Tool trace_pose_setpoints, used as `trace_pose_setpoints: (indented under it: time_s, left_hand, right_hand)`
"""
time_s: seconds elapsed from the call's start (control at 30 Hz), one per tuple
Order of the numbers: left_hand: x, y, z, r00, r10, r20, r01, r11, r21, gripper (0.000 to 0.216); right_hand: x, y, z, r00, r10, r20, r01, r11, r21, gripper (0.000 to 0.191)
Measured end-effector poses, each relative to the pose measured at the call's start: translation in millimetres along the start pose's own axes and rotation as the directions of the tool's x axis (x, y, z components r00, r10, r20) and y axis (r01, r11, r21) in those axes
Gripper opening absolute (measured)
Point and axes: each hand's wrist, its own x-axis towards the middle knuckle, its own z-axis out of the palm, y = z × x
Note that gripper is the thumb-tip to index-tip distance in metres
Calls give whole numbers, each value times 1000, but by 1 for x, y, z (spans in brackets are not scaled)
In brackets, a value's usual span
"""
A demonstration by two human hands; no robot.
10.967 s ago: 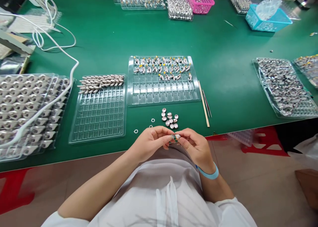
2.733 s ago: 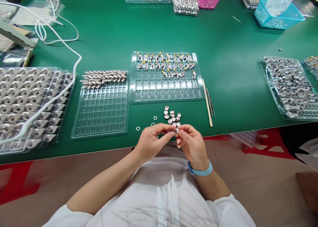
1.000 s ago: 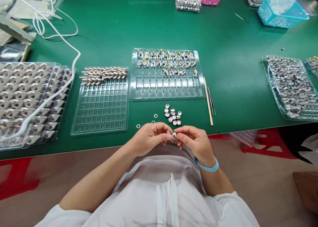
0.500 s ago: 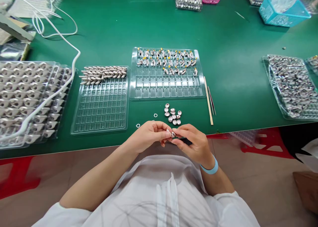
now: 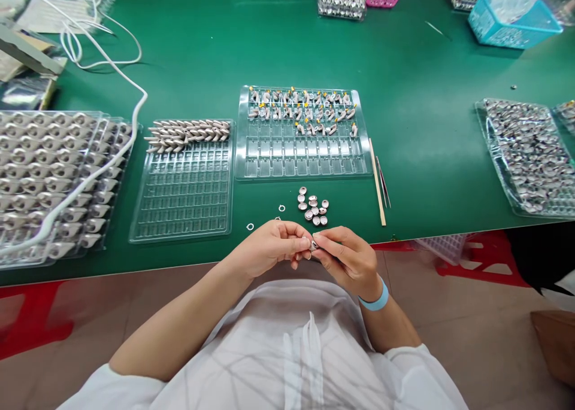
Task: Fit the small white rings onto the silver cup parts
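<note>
Left hand [image 5: 269,246] and right hand [image 5: 349,258] both pinching small silvery part [image 5: 311,242] between fingertips, over near edge of surface [image 5: 202,57], just short of loose round caps [image 5: 313,209]; since half-second ago hands barely shifted, right fingertips drawn closer onto part; part mostly hidden, perhaps earbud piece; no readable writing anywhere.

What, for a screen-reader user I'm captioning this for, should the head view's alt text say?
The left hand and right hand pinch a small silvery part between their fingertips at the near edge of a green table. Just beyond lie loose round caps and a partly filled clear tray.
</note>
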Motion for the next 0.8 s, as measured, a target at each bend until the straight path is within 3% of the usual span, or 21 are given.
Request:
trace_pose_setpoints:
  time_s: [0.47,0.63,0.73,0.8]
  left_hand:
    - [-2,1,3,999,-50,-1,50,998,25,24]
    - [-2,-2,16,989,103,-105,-83,980,181,25]
    - [-4,-7,22,933,272,-234,-198,934,297,25]
    - [-5,-11,22,881,410,-236,-289,862,417,19]
  right_hand:
    - [0,2,2,999,-19,36,18,1000,26,41]
    - [-2,1,8,997,26,-73,-29,999,-38,36]
    - [-3,0,12,989,76,-124,-85,994,-66,31]
    - [-4,-1,14,980,123,-155,-132,990,-47,29]
